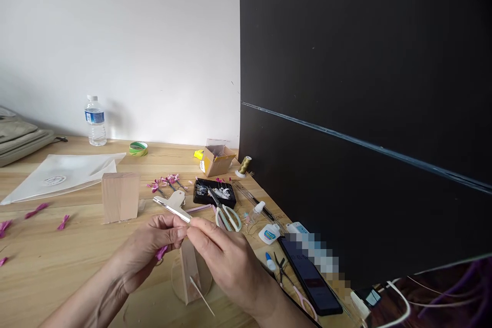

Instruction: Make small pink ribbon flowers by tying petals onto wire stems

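Note:
A silver bulldog clip (171,208) lies just beyond my fingertips, its jaw edge running down toward my right hand. My left hand (156,241) is closed in a pinch, thumb against fingers, right at the clip. Fingertip to fingertip with it, my right hand (226,256) pinches too. What sits between the fingers is too small or hidden to make out. A bit of magenta ribbon or petal (161,252) shows below my left hand. Under the hands stands a wooden strip (188,271) on a clear round disc (177,282), with a thin pale stick (202,295) beside it.
A wooden block (120,198) stands left of the clip. Magenta bows (63,222) lie at left. To the right are a black tray (202,197), scissors (226,218), glue bottle (269,234), pliers (282,269) and phone (313,279), beside a black panel (346,87).

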`<state>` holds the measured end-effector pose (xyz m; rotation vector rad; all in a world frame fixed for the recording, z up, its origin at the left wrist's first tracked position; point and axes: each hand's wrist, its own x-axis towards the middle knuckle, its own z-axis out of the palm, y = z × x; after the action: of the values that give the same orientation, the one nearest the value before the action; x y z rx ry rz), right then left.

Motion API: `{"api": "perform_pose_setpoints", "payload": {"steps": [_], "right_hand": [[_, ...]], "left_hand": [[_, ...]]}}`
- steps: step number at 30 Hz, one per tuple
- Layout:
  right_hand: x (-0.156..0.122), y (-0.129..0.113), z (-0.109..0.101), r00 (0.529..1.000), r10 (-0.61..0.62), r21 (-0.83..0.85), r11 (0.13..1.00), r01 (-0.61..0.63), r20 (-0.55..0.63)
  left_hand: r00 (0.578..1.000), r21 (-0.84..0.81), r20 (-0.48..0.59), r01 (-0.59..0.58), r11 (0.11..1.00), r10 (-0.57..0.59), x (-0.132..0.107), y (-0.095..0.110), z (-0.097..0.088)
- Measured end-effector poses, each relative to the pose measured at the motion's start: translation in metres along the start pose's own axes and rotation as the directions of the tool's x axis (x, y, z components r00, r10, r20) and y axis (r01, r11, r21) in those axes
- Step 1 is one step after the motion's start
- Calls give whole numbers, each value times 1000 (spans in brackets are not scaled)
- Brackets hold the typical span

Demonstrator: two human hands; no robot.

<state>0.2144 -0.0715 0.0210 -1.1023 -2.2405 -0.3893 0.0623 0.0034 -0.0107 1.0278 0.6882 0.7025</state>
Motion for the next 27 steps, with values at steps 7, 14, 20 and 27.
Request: {"api": "perform_pose_setpoints", "payload": {"steps": [7, 14, 20, 27], "right_hand": [[-6, 13, 11, 995, 57, -68, 996, -51, 87], [1, 8, 10, 855, 495, 314, 795, -518, 156], [7, 18, 3, 650, 632, 421, 499, -758, 421], [-5, 6, -11, 966, 195, 175, 971, -165, -171]], "left_hand": [[999, 98, 33, -10, 995, 7, -3, 5, 5], [836, 640, 150, -489, 592, 529, -4, 1, 7], [827, 665, 149, -489, 564, 542, -1, -4, 8], [998, 115, -8, -67, 991, 68, -2, -3, 4]]}}
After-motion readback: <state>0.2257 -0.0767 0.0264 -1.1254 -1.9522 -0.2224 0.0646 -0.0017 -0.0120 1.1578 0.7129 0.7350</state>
